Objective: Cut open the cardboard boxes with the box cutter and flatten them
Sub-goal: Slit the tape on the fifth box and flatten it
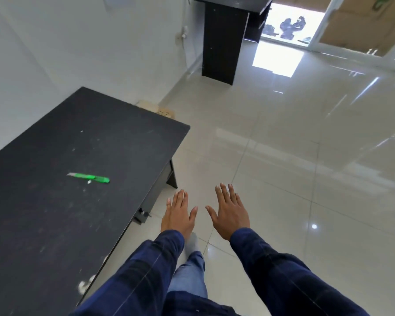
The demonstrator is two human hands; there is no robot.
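Note:
A green box cutter (89,177) with its blade out lies alone on the black table (55,224) at my left. A piece of brown cardboard (156,109) shows on the floor behind the table's far corner, mostly hidden. My left hand (178,213) and my right hand (229,212) are held out flat, palms down, fingers spread, above the tiled floor to the right of the table. Both hands hold nothing. Stacked cardboard boxes (360,21) stand behind a glass door at the far right.
A tall black desk (224,39) stands against the white wall ahead. A bright doorway (290,21) lies beyond it. Glossy white floor tiles (306,156) stretch to the right. My leg and socked foot (192,247) are below my hands.

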